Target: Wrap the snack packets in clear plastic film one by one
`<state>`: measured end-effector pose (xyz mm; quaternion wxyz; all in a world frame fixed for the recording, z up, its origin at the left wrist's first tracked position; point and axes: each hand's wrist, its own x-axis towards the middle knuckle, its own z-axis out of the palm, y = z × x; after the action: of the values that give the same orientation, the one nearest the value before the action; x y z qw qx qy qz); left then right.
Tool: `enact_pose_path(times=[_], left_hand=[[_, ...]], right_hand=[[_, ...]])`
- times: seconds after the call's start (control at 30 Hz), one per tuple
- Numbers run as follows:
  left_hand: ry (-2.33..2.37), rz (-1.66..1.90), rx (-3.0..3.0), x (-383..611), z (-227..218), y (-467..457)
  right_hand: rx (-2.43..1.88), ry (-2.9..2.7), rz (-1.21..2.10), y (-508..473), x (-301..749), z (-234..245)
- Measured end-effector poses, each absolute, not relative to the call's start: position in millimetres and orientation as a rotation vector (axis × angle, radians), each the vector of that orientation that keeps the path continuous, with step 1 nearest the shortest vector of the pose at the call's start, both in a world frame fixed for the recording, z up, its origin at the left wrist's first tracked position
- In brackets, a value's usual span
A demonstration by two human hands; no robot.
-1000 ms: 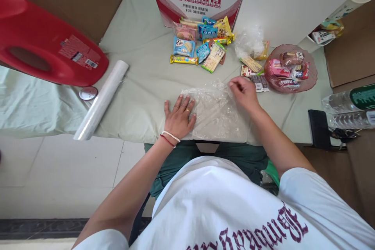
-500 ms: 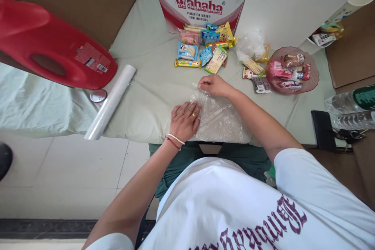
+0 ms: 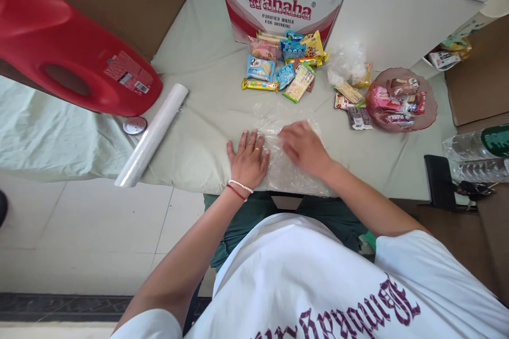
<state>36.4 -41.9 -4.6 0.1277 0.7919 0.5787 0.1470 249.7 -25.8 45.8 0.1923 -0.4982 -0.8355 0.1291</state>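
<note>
Clear plastic point(image 3: 287, 176) lies under the blurry right grip point(image 3: 304, 145), can't tell if pinched, right beside the splayed, empty left grip point(image 3: 248, 160).

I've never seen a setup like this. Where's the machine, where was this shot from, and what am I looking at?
There is no robot here: a person works with two bare hands. The view comes from a camera worn on their head, looking forward and down. The left hand lies flat, fingers spread, beside thin clear plastic. The right hand is over that plastic, too blurred to tell whether it holds any. Around them on the cloth-covered table are a white roll, a red jug, wrapped snacks and a pink bowl containing more.
</note>
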Motion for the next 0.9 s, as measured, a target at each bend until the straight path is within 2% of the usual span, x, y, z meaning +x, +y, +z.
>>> enact_pose_path(times=[0.07, 0.23, 0.5, 0.57, 0.67, 0.77, 0.9], left_hand=[[1.685, 0.386, 2.327, 36, -3, -41], [1.802, 0.345, 2.274, 5, -3, -33], [2.311, 0.349, 1.977, -66, 8, -28], [2.216, 0.411, 2.117, -48, 21, -31], [1.82, 0.617, 2.333, 1, 36, -27], [1.51, 0.5, 2.471, 45, 31, -15], [1.593, 0.267, 2.444, 57, 6, -3]], right_hand=[[-1.392, -2.461, 0.387, -53, 250, 30], [-1.713, -2.393, 0.334, -73, 277, -2], [-1.735, -2.346, 0.305, -71, 285, -5], [-1.729, -2.339, 0.299, -72, 284, -6], [-1.726, -2.342, 0.293, -72, 284, -8], [-1.724, -2.35, 0.285, -73, 282, -7], [-1.708, -2.338, 0.325, -70, 287, -5]])
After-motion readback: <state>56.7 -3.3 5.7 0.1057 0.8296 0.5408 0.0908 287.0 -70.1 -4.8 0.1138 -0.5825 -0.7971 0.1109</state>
